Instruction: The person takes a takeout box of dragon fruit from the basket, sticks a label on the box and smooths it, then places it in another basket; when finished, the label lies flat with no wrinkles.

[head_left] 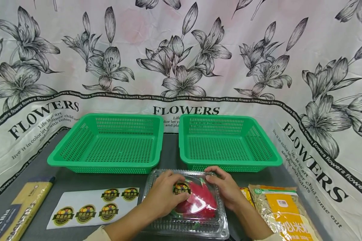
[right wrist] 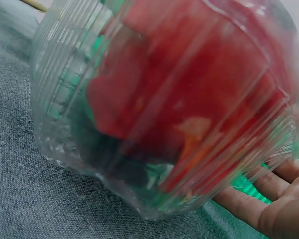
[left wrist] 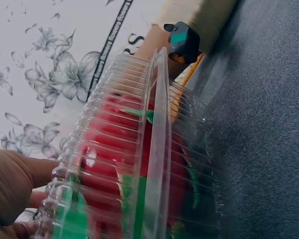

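A clear plastic clamshell box [head_left: 199, 226] sits at the front middle of the table, its lid down over red dragon fruit [head_left: 200, 197]. My left hand [head_left: 164, 192] lies over the lid, thumb and fingertips around a round black-and-gold fruit sticker [head_left: 181, 188] and touching it at the lid's surface. At the box's far right corner, my right hand [head_left: 229, 189] holds the edge, with bent fingers and thumb against the plastic. The left wrist view shows the ribbed side of the box beside my left fingers [left wrist: 37, 172]. My right fingers [right wrist: 244, 204] reach along its side in the right wrist view.
Two green baskets [head_left: 108, 165] [head_left: 229, 164] stand behind the box. Left of it lies a white sheet [head_left: 69, 197] with several matching stickers, then a yellow-and-blue packet [head_left: 27, 207]. A noodle bag [head_left: 286, 211] lies at right, near my right forearm. Flower-printed cloth [head_left: 181, 67] hangs behind.
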`<control>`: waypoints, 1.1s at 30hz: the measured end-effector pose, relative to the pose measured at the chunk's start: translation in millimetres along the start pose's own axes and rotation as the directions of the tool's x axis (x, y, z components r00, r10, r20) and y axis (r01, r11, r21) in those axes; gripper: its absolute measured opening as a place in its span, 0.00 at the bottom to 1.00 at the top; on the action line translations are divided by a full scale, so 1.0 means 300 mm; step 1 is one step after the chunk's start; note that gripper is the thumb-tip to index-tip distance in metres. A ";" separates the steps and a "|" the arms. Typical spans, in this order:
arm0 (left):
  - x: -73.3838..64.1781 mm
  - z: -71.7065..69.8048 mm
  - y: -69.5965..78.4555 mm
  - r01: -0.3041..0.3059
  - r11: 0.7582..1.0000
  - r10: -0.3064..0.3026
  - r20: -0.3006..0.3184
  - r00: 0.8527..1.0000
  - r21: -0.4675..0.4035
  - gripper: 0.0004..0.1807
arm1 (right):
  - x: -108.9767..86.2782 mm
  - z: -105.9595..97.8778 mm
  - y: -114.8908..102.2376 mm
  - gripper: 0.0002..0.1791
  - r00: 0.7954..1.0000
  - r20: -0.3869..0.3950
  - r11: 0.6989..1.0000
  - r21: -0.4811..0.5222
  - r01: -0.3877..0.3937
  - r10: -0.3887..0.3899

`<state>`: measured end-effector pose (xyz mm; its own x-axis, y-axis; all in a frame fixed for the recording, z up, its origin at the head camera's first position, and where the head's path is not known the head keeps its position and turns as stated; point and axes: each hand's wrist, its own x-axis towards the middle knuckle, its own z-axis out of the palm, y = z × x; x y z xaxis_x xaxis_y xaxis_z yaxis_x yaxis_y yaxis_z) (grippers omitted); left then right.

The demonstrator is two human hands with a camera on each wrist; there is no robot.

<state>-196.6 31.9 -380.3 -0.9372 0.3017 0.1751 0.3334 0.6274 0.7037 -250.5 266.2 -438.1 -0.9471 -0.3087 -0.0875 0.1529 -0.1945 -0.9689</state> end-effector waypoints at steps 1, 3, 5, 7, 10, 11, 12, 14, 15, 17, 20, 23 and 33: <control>0.002 0.000 0.004 0.011 1.000 -0.011 0.006 1.000 0.010 0.18 | 0.000 -0.001 0.001 0.08 1.000 0.000 1.000 0.001 0.002 -0.002; 0.009 0.002 0.012 0.031 0.999 -0.031 0.012 0.999 0.036 0.20 | 0.001 -0.002 0.002 0.08 1.000 0.004 1.000 0.003 0.006 -0.006; 0.015 0.006 0.019 0.047 0.997 -0.048 0.008 0.999 0.068 0.21 | 0.002 -0.001 0.004 0.08 1.000 0.008 1.000 0.008 0.011 -0.012; 0.021 0.009 0.025 0.061 0.993 -0.061 -0.002 0.998 0.099 0.22 | 0.002 0.000 0.004 0.08 1.000 0.011 1.000 0.011 0.015 -0.015; 0.030 0.014 0.032 0.078 0.989 -0.076 -0.017 0.997 0.122 0.22 | 0.000 0.002 0.004 0.08 1.000 0.016 1.000 0.011 0.014 -0.014; 0.033 0.015 0.033 0.081 0.989 -0.079 -0.022 0.997 0.125 0.22 | -0.001 0.003 0.003 0.08 1.000 0.016 1.000 0.010 0.012 -0.013; 0.036 0.016 0.033 0.087 0.989 -0.084 -0.025 0.996 0.123 0.22 | -0.001 0.003 0.003 0.08 1.000 0.016 1.000 0.010 0.011 -0.011; 0.044 0.018 0.032 0.093 0.989 -0.090 -0.028 0.996 0.119 0.22 | -0.003 0.004 0.002 0.09 1.000 0.016 1.000 0.007 0.010 -0.010; 0.047 0.019 0.031 0.094 0.989 -0.090 -0.031 0.995 0.117 0.22 | -0.003 0.005 0.001 0.10 1.000 0.015 1.000 0.008 0.010 -0.010; 0.054 0.021 0.026 0.094 0.989 -0.090 -0.039 0.995 0.112 0.22 | -0.004 0.006 -0.001 0.11 1.000 0.010 1.000 0.010 0.008 -0.009; 0.060 0.023 0.021 0.092 0.990 -0.087 -0.050 0.995 0.108 0.22 | -0.003 0.007 -0.004 0.10 1.000 -0.001 1.000 0.014 0.002 -0.002; 0.062 0.026 0.019 0.092 0.990 -0.087 -0.056 0.995 0.107 0.21 | -0.002 0.005 -0.006 0.08 1.000 -0.002 1.000 0.011 -0.002 0.002; 0.063 0.025 0.012 0.106 0.988 -0.095 -0.103 0.990 0.113 0.17 | -0.004 0.002 -0.001 0.08 0.999 0.040 1.000 0.020 0.001 -0.001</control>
<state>-212.3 45.3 -379.7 -0.9701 0.1655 0.1775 0.2414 0.7331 0.6358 -249.3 266.0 -437.5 -0.9353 -0.3455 -0.0768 0.1579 -0.2130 -0.9642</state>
